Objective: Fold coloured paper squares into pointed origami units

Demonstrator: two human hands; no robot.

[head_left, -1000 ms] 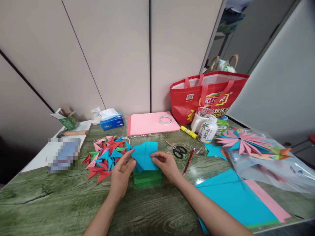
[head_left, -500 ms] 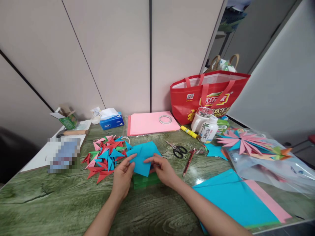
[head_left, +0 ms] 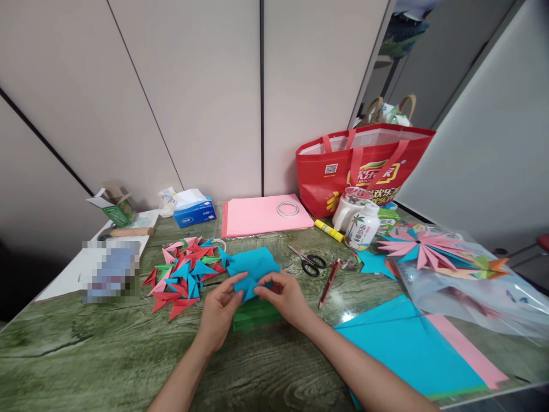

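Between my hands is a blue sheet of paper [head_left: 253, 262] with crease lines, its near edge being pinched together. My left hand [head_left: 223, 303] is closed on the paper's left near side, thumb and index finger at the edge. Close beside it, my right hand [head_left: 283, 292] grips the near right part, its thumb almost meeting the left one. Under the blue paper lies a green stack of paper [head_left: 255, 316], partly hidden by the hands. Left of my hands is a pile of folded paper pieces [head_left: 189, 274] in red, blue, pink and green.
Scissors [head_left: 312, 261], a red pencil [head_left: 329, 283] and a glue stick [head_left: 329, 230] lie to the right. Behind are pink paper [head_left: 261, 216], a tissue box [head_left: 195, 213] and a red bag [head_left: 317, 177]. Blue sheets [head_left: 412, 349] and a paper flower [head_left: 422, 246] lie farther right.
My hands have moved closer together. The blue paper's near part, which hung down as a point, is now gathered and folded between my fingers.
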